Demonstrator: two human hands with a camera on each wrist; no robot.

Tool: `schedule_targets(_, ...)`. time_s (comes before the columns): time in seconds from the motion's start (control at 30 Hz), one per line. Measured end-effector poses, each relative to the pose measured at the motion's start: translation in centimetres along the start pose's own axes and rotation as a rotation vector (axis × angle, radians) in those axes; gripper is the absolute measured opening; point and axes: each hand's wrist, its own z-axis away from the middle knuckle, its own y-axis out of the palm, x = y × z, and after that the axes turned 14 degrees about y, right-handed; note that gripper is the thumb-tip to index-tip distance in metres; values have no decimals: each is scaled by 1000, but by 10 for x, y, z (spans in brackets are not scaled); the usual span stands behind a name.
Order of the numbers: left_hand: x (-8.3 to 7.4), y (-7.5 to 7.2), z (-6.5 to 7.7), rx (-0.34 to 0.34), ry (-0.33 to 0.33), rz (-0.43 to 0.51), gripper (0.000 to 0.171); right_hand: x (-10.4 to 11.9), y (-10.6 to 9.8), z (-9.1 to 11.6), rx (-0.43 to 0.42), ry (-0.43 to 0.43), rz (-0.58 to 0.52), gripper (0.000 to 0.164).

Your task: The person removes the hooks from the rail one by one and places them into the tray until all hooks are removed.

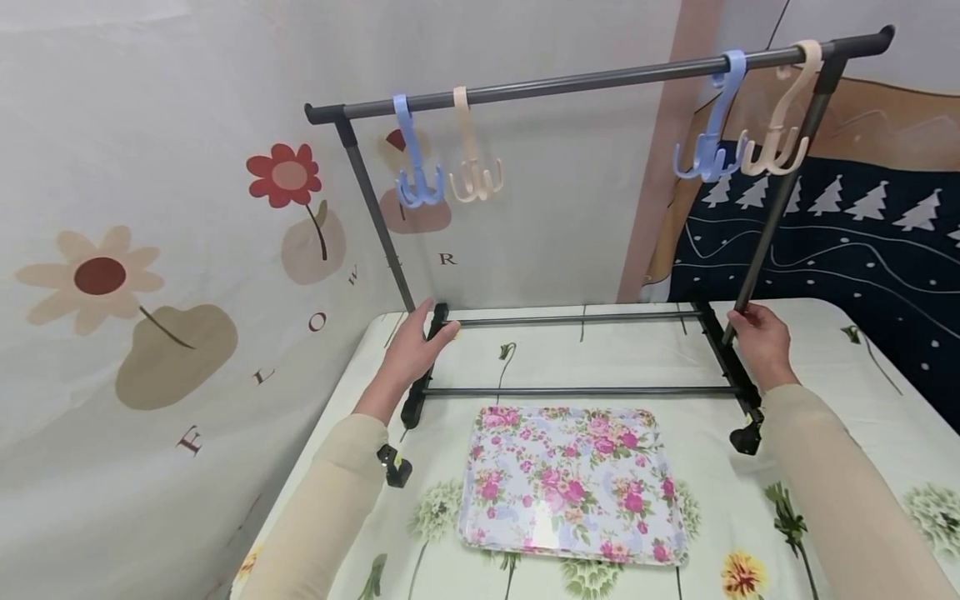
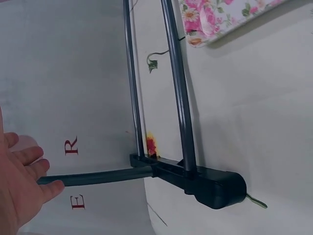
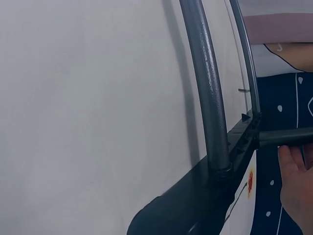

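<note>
A dark grey garment rack [image 1: 585,81] stands with two tilted uprights and a low base frame. My left hand [image 1: 412,346] is at the lower part of the left upright [image 1: 378,212], its thumb and fingers spread either side of the pole. In the left wrist view those fingers are straight. Low on the right upright [image 1: 772,212], my right hand [image 1: 761,337] holds the pole with its fingertips. On the top bar hang a blue hook hanger [image 1: 411,142] and a beige one [image 1: 468,142] at left, and another blue [image 1: 720,117] and beige [image 1: 783,108] pair at right.
A flowered tray [image 1: 570,483] lies on the table in front of the rack's base. The table has a floral cloth [image 1: 847,492]. Behind and left hangs a pale curtain [image 1: 187,217] with flowers; at right is a dark cloth [image 1: 832,242] with white trees.
</note>
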Motion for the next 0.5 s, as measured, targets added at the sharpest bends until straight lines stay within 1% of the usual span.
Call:
schedule_targets(0.13,-4,-3,-4,-33,12,26,89,0,-1,1,-11,-3,9,54)
schedule_targets(0.33,-9,-12,-10,-71,28,65,86,1,1,4,-26,-15,23,52)
schedule_targets(0.5,-13,-19,-15,-92,36,64,86,0,1,3,-35,-15,39,54)
